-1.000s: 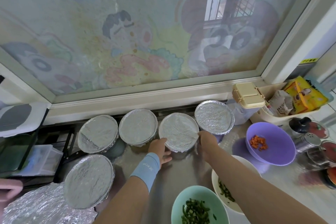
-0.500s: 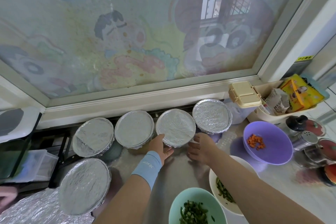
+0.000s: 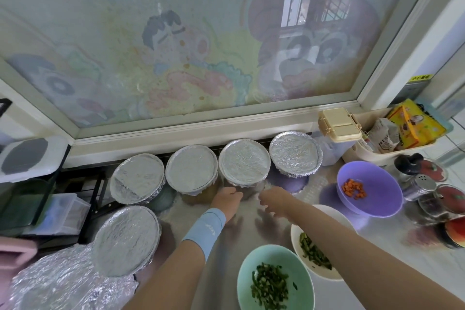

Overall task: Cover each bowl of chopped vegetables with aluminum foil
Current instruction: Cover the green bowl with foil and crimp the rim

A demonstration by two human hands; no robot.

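Observation:
Several foil-covered bowls stand along the window sill; the third in that row (image 3: 243, 161) is the one nearest my hands. My left hand (image 3: 226, 200), with a blue wristband, sits just below that bowl's near rim, fingers curled against its side. My right hand (image 3: 275, 200) hovers a little right of it, blurred, holding nothing. Another covered bowl (image 3: 127, 239) stands in front at the left. Three bowls are uncovered: a purple one with carrot bits (image 3: 377, 206), a green one with chopped greens (image 3: 297, 262) and a white one (image 3: 334, 214) partly under my right arm.
Loose crumpled foil (image 3: 55, 284) lies at the bottom left. A beige tray with packets (image 3: 372, 156), a lidded box (image 3: 338, 127) and several jars and shakers (image 3: 425, 186) crowd the right side. A dark rack with plastic boxes (image 3: 63, 209) stands at the left.
Both hands have slid down off the third bowl's foil rim toward me; the right hand has come away from it.

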